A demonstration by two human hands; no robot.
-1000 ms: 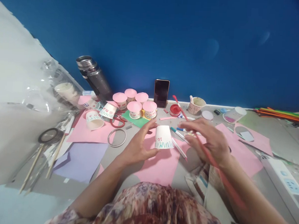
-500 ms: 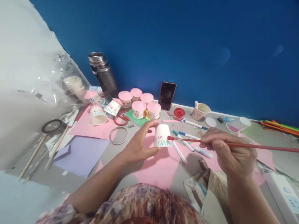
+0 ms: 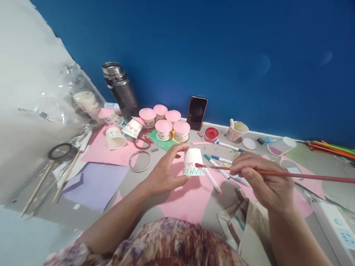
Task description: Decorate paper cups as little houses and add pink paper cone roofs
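Observation:
A white paper cup [image 3: 194, 157] is upside down between the thumb and fingers of my left hand [image 3: 166, 173], above pink paper [image 3: 188, 201]. Red marks and green strokes run round its lower part. My right hand [image 3: 265, 183] grips a long red paintbrush [image 3: 309, 176], whose red tip is at the front of the cup. An open pot of red paint [image 3: 211, 134] stands behind the cup. Several decorated cups with pink round tops [image 3: 163, 127] stand at the back left of it.
A phone [image 3: 197, 112] leans on the blue wall. Around lie markers [image 3: 213, 181], red scissors [image 3: 143, 141], a tape ring [image 3: 140, 161], purple paper [image 3: 95, 186] and a cloth [image 3: 256, 220]. A dark flask [image 3: 121, 90] stands back left, a power strip [image 3: 339, 227] at right.
My right hand has moved left with the paintbrush, and its red tip has shifted from the cup's right edge to its front. My left hand still holds the cup.

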